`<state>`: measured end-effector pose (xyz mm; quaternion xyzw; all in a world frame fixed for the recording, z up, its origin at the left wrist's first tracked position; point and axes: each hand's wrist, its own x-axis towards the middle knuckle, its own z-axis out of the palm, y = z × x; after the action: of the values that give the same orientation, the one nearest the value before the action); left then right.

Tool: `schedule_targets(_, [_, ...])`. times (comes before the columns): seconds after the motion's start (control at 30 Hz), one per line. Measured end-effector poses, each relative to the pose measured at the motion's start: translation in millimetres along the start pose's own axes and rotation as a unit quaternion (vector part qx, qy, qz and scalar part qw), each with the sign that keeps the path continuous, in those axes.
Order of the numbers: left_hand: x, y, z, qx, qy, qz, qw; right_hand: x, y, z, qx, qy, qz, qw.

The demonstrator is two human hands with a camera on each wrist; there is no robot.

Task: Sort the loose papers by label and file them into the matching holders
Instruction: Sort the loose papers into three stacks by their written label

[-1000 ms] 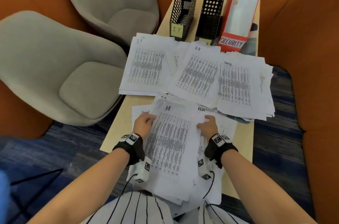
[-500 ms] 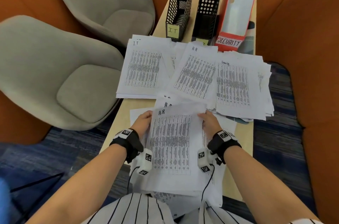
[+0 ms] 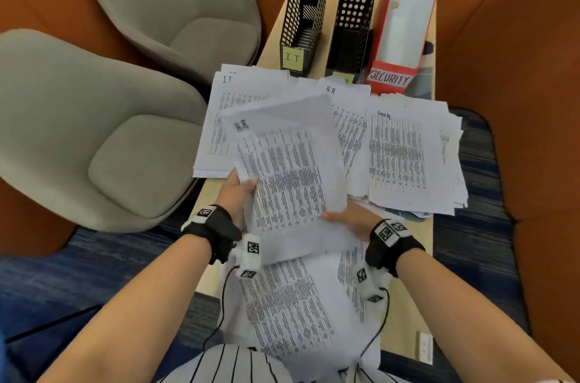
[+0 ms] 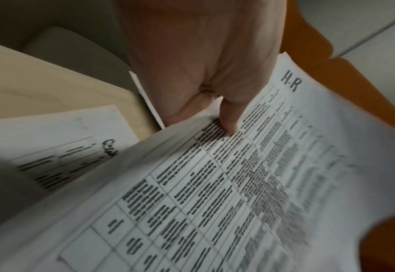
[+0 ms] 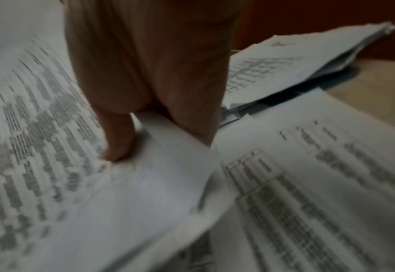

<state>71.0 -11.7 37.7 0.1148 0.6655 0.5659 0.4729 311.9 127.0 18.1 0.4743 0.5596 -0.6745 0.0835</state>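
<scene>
Both hands hold one printed sheet marked H.R point(image 3: 288, 175) point(image 4: 238, 174) lifted above the table. My left hand point(image 3: 235, 191) point(image 4: 227, 117) pinches its left edge, thumb on top. My right hand point(image 3: 348, 219) point(image 5: 126, 139) pinches its lower right edge. Beyond it lie three sorted piles: the IT pile point(image 3: 219, 119), the H.R pile point(image 3: 348, 106) and the Security pile point(image 3: 405, 156). Behind them stand the black IT holder point(image 3: 301, 21), a second black holder point(image 3: 351, 31) with its label mostly hidden, and the red SECURITY holder point(image 3: 398, 53).
More loose sheets point(image 3: 292, 301) lie unsorted near the table's front edge under my wrists. Two grey chairs point(image 3: 94, 137) stand to the left of the narrow wooden table point(image 3: 405, 316). Orange walls close in on both sides.
The H.R sheet has been picked up from the near pile and carried up and forward, now tilted over the IT and H.R piles. Both hands moved forward with it.
</scene>
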Motion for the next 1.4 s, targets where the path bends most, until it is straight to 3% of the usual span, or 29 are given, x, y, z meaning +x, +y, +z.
schedule_targets(0.07, [13.5, 8.6, 5.9, 0.007, 0.026, -0.006, 1.0, 5.4, 1.3, 0.7, 0.094, 0.021, -0.011, 0.995])
schedule_targets(0.13, [19.5, 10.2, 10.0, 0.012, 0.064, -0.04, 0.997, 13.8, -11.4, -5.3, 0.184, 0.116, -0.03, 0.976])
schedule_targets(0.2, [21.6, 1.4, 9.2, 0.092, 0.055, -0.085, 0.991, 33.1, -26.6, -22.0, 0.199, 0.194, -0.042, 0.96])
schedule_targets(0.23, [21.6, -6.1, 6.4, 0.187, 0.023, -0.11, 0.976, 62.4, -16.7, -37.4, 0.184, 0.228, -0.031, 0.956])
schedule_targets(0.27, [19.0, -13.6, 3.4, 0.3, -0.014, -0.139, 0.944, 84.0, -12.5, -49.4, 0.146, 0.25, -0.008, 0.957])
schedule_targets(0.33, [10.4, -29.3, -5.8, 0.493, -0.042, -0.193, 0.847, 99.5, -22.8, -68.2, 0.068, 0.259, 0.046, 0.962])
schedule_targets(0.37, [7.2, -37.9, -13.3, 0.53, -0.026, -0.216, 0.82, 87.0, -39.5, -68.6, 0.028, 0.258, 0.065, 0.964])
schedule_targets(0.47, [-4.1, -57.6, -37.1, 0.549, 0.056, -0.281, 0.785, 61.2, -70.2, -67.3, -0.002, 0.312, 0.03, 0.95])
schedule_targets(0.57, [-13.3, -66.2, -51.8, 0.548, 0.068, -0.31, 0.774, 50.7, -60.6, -48.3, -0.074, 0.442, -0.045, 0.893])
schedule_targets(0.6, [-14.3, -67.7, -54.1, 0.556, 0.048, -0.317, 0.767, 45.2, -53.8, -33.9, -0.115, 0.448, -0.086, 0.882])
schedule_targets(0.67, [-19.4, -65.2, -53.3, 0.585, -0.001, -0.299, 0.754, 35.7, -34.1, -7.0, -0.184, 0.361, -0.133, 0.905])
schedule_targets(0.73, [-24.4, -63.5, -55.4, 0.587, 0.006, -0.278, 0.761, 21.9, -13.4, 19.8, -0.27, 0.205, -0.065, 0.938])
schedule_targets(0.8, [-30.2, -60.3, -54.6, 0.564, 0.025, -0.242, 0.789, 13.0, 7.8, 41.2, -0.286, 0.117, 0.017, 0.951])
schedule_targets(0.93, [-44.1, -59.7, -44.8, 0.378, 0.046, -0.162, 0.911, -6.2, 32.2, 67.7, -0.287, 0.078, 0.002, 0.955])
schedule_targets(1.03, [-57.6, -60.1, -44.3, 0.228, 0.054, -0.168, 0.958, -23.4, 30.7, 64.0, -0.187, 0.137, -0.045, 0.972])
schedule_targets(1.13, [-81.3, -54.3, -32.6, 0.197, -0.025, -0.221, 0.955, -45.4, 17.6, 48.8, -0.084, 0.189, -0.084, 0.975])
schedule_targets(1.2, [-93.2, -46.4, -18.7, 0.207, -0.053, -0.177, 0.961, -56.8, 7.6, 39.0, -0.038, 0.208, -0.094, 0.973])
schedule_targets(1.3, [-98.0, -31.8, -5.0, 0.261, -0.033, -0.08, 0.962, -77.4, -2.9, 33.6, -0.011, 0.264, -0.131, 0.955])
schedule_targets(1.4, [-91.5, -20.3, -3.7, 0.294, -0.018, -0.006, 0.956, -100.1, -9.0, 35.6, -0.021, 0.314, -0.238, 0.919])
